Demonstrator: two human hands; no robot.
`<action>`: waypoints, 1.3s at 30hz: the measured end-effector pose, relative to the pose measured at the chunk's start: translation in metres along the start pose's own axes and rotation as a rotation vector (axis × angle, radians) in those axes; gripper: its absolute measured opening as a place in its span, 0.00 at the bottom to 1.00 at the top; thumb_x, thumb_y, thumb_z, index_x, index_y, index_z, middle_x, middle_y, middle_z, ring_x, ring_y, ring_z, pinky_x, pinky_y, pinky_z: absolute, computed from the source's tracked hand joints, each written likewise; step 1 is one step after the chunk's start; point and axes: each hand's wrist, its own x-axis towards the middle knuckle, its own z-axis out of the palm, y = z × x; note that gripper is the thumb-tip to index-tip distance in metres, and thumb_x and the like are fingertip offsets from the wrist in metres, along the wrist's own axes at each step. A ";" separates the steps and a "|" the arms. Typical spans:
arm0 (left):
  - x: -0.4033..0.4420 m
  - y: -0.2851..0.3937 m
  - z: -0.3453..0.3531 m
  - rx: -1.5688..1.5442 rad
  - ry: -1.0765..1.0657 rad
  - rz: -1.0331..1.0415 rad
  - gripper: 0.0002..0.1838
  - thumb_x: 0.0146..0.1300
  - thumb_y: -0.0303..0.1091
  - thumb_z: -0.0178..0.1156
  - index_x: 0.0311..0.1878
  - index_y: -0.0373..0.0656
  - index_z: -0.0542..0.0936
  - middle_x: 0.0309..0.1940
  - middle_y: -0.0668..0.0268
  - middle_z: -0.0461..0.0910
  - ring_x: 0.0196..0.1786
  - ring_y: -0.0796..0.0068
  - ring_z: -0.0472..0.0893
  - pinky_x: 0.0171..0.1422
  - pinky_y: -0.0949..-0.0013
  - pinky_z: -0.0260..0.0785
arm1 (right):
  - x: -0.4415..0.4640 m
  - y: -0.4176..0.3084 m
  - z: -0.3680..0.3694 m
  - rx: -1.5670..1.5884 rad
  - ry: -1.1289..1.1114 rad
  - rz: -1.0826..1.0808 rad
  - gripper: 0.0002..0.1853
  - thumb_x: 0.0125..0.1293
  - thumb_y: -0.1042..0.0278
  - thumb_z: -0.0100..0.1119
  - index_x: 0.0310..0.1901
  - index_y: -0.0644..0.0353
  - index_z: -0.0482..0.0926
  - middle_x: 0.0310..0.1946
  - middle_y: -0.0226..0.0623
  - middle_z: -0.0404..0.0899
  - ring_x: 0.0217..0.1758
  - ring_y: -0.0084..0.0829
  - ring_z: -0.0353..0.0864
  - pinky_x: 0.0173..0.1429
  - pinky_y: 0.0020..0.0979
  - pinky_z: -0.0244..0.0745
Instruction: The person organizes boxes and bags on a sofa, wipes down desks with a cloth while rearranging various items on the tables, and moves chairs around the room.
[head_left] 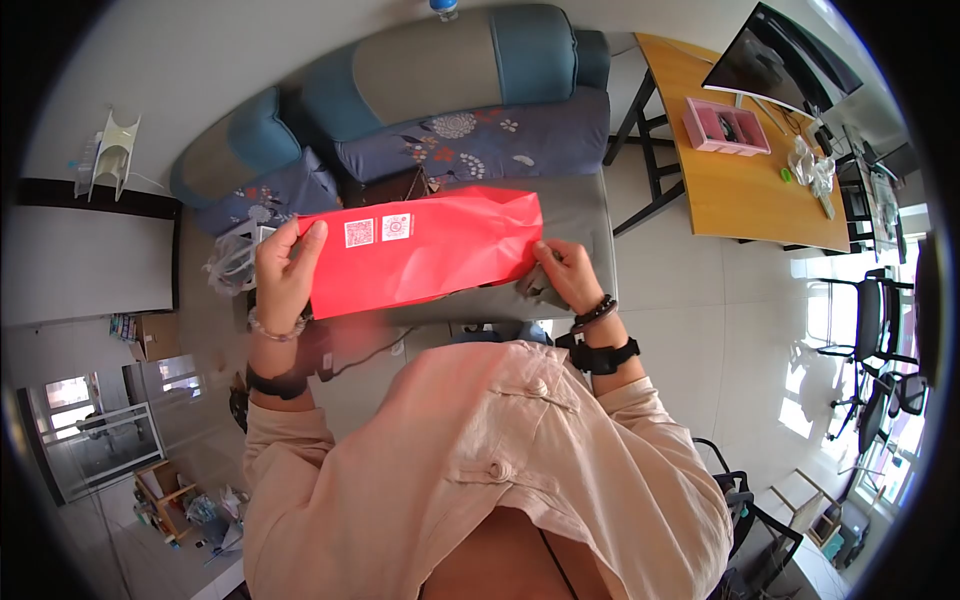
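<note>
A red paper bag (430, 260) with printed white squares, one of them a QR code, is stretched sideways between my two hands above the sofa seat. My left hand (285, 265) pinches its left end, thumb on the near face. At the opposite end, my right hand (568, 272) grips the lower right corner between thumb and fingers. The bag looks flat on the left and creased on the right. Its back face is hidden.
Behind the bag stands a sofa (430, 70) with blue-grey cushions and flowered fabric. A clear plastic bag (235, 255) lies left of it. On the right, a wooden table (740, 190) carries a pink bin (727, 127) and a monitor (780, 60).
</note>
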 end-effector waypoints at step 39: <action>0.077 0.000 -0.031 0.236 -0.233 0.143 0.13 0.60 0.39 0.56 0.32 0.36 0.73 0.19 0.69 0.71 0.22 0.84 0.69 0.25 0.76 0.63 | 0.042 -0.003 -0.009 0.448 0.015 0.103 0.22 0.67 0.53 0.41 0.52 0.64 0.68 0.40 0.34 0.75 0.36 0.18 0.72 0.40 0.19 0.67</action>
